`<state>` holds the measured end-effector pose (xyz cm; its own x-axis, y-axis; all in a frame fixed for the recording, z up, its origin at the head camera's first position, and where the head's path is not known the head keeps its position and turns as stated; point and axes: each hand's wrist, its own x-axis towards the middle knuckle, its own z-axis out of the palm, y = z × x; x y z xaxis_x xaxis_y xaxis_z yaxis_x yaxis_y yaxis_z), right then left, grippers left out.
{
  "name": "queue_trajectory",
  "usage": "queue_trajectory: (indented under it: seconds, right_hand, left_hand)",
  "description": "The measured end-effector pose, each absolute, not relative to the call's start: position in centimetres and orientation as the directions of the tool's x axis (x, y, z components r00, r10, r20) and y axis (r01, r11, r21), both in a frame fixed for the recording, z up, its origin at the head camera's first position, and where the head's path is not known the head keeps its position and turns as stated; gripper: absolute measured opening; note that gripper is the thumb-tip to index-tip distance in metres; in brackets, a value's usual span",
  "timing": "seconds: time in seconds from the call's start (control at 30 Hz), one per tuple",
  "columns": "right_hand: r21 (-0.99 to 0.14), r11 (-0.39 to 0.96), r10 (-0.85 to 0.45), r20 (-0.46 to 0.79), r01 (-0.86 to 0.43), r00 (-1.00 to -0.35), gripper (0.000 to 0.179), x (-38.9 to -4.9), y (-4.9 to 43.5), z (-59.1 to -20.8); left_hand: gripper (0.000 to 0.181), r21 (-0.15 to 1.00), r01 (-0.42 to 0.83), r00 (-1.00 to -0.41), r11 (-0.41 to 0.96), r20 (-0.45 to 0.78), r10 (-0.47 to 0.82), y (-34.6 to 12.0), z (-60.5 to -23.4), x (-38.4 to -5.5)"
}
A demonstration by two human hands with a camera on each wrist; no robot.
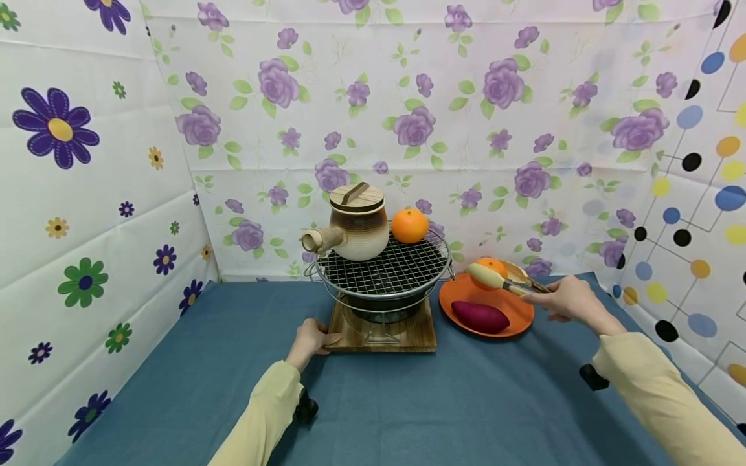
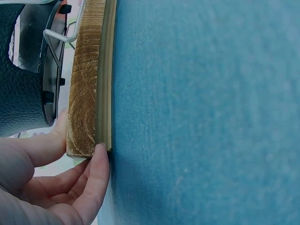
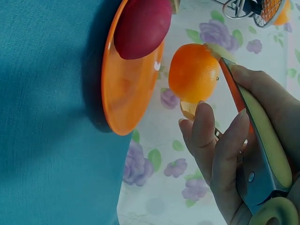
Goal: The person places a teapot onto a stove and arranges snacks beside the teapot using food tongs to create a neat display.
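Cream-and-steel tongs (image 3: 266, 136), clasped by the right grip (image 1: 570, 300), hold an orange (image 3: 192, 74) while the left grip (image 1: 310, 338) pinches a wooden board (image 1: 347, 335).

Tongs (image 3: 266, 136) cut off at the right wrist view's bottom edge, wooden board (image 2: 85, 89) at the top (left wrist view)
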<state>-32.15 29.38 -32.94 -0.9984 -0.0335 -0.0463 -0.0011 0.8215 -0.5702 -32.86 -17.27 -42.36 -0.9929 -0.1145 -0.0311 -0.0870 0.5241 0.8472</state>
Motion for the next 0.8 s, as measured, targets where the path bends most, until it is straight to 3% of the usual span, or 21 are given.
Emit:
queue_trajectory:
  seconds: [0.23,0.5,0.8]
  right_hand:
    - [-0.571,0.821,-0.03,-0.043,0.0,-0.999,0.062,-31.9,29.5,-32.3]
    - [-0.588,0.809,-0.023,-0.049,0.011,-0.999,0.055,-31.6,29.5,-31.6]
    - [-0.58,0.815,-0.013,-0.034,0.009,-0.999,0.062,-31.5,29.5,-30.6]
  left_hand:
    - [0.023,0.852,-0.083,-0.994,0.516,-0.031,-0.108,-17.3,-42.3,-32.8]
    - [0.022,0.849,-0.081,-0.994,0.522,-0.029,-0.106,-17.2,-42.3,-32.8]
    - [0.021,0.85,-0.084,-0.993,0.519,-0.031,-0.11,-17.3,-42.3,-32.9]
